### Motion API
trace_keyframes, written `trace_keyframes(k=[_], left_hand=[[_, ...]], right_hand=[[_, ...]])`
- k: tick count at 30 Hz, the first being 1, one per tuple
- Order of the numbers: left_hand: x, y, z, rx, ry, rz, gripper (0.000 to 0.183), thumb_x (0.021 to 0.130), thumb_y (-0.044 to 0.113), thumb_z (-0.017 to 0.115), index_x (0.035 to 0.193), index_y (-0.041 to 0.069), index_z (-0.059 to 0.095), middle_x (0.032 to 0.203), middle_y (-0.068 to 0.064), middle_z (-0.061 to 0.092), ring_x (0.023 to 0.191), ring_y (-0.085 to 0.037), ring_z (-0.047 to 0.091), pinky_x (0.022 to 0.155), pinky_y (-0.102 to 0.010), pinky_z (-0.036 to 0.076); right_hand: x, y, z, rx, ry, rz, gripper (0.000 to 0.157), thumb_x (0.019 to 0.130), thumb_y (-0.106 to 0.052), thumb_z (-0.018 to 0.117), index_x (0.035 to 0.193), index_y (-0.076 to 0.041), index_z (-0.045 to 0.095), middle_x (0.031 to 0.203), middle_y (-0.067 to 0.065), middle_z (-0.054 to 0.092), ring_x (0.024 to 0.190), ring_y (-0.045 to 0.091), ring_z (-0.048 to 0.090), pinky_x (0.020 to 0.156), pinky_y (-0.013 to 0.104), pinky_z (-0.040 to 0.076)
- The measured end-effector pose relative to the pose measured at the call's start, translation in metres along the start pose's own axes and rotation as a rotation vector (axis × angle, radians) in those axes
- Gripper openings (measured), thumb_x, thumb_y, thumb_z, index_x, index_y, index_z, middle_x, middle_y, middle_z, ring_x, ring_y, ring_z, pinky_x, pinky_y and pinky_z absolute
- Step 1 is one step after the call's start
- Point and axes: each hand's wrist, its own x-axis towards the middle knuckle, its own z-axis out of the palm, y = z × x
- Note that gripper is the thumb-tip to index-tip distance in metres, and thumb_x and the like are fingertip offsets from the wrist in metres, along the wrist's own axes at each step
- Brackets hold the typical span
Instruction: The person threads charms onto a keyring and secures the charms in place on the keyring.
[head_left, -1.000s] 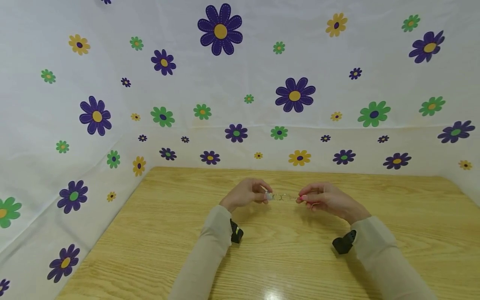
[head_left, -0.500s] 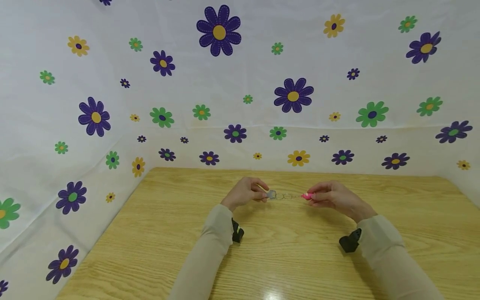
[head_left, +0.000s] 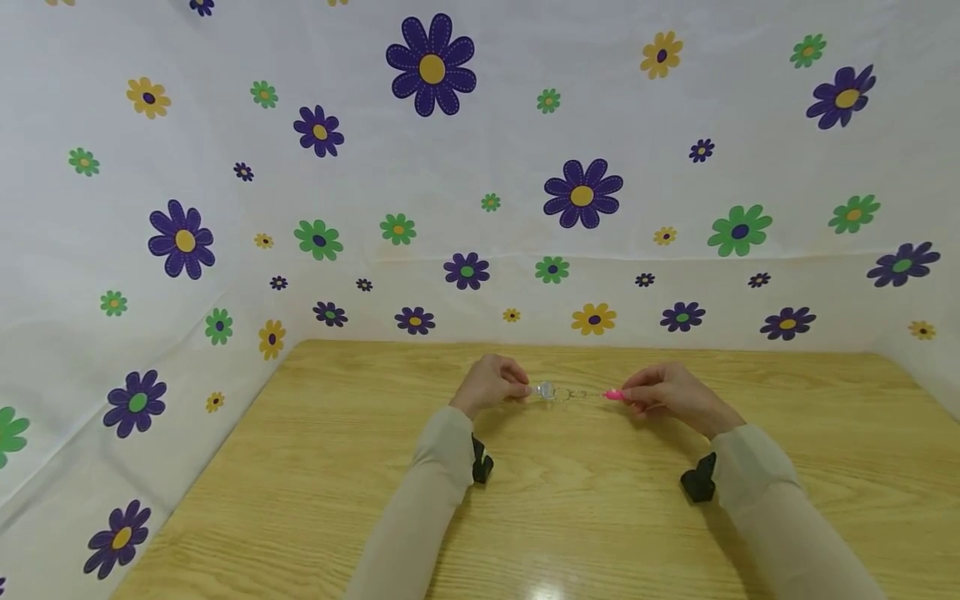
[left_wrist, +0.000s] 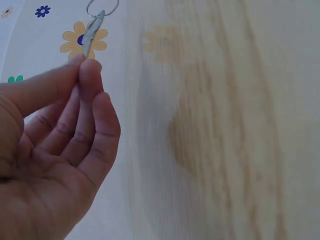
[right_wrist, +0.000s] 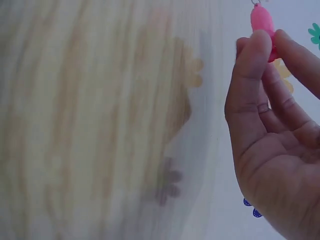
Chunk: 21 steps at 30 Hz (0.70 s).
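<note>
My left hand (head_left: 487,385) pinches the near end of a flat, translucent charm (head_left: 545,391) between thumb and forefinger. In the left wrist view this charm (left_wrist: 93,31) stands edge-on, with a thin metal ring (left_wrist: 103,7) at its tip. Opposite, my right hand (head_left: 678,400) pinches a pink keychain charm (head_left: 613,395). The right wrist view shows the pink charm (right_wrist: 261,19) rounded at its top, with a small ring there; its lower part is hidden by fingers. Metal rings and a short chain (head_left: 573,394) stretch between the charms, above the table.
A wood-grain table (head_left: 570,517) lies beneath both hands. White cloth (head_left: 330,200) printed with purple, green and yellow flowers hangs behind it and along the left. A dark wrist camera (head_left: 482,460) sits at the left cuff, another camera (head_left: 699,479) at the right.
My right hand has moved right, and more of the pink charm now shows beyond its fingertips. The translucent charm also sticks out further from my left fingers. The head view has shifted slightly.
</note>
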Motion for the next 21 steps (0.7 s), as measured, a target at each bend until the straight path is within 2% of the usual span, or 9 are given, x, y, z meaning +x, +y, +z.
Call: trace_keyframes(k=[3,8,14,21], left_hand=[[0.001,0.001,0.000,0.022,0.012,-0.003,0.007,0.091,-0.002,0.074,0.096,-0.006,0.072,0.084,-0.010,0.073,0.075,-0.019,0.071,0.069,-0.027,0.056],[0.001,-0.001,-0.002,0.082,0.028,-0.020,0.007,0.090,-0.003,0.073,0.097,-0.005,0.073,0.086,-0.010,0.073,0.074,-0.017,0.070,0.067,-0.025,0.054],[0.001,0.001,-0.001,0.093,0.036,-0.033,0.007,0.091,-0.004,0.073,0.098,-0.006,0.072,0.084,-0.010,0.073,0.074,-0.019,0.070,0.068,-0.026,0.056],[-0.002,0.002,-0.006,0.132,0.034,-0.032,0.007,0.093,-0.002,0.071,0.099,-0.006,0.072,0.084,-0.010,0.072,0.078,-0.023,0.072,0.069,-0.026,0.056]], right_hand=[[0.002,0.002,-0.001,-0.056,-0.005,-0.010,0.028,0.102,-0.003,0.059,0.119,0.019,0.060,0.092,0.010,0.069,0.075,0.016,0.064,0.072,0.029,0.058],[0.008,0.004,0.002,-0.147,0.028,-0.028,0.026,0.099,-0.006,0.064,0.112,0.017,0.064,0.085,0.008,0.069,0.071,0.016,0.065,0.067,0.030,0.059],[0.007,0.001,0.002,-0.198,0.087,0.015,0.028,0.099,-0.006,0.065,0.113,0.017,0.064,0.087,0.009,0.070,0.073,0.016,0.064,0.067,0.033,0.059],[0.002,0.000,-0.007,-0.273,0.155,0.068,0.035,0.100,-0.006,0.062,0.121,0.021,0.056,0.095,0.018,0.070,0.073,0.016,0.066,0.069,0.033,0.060]])
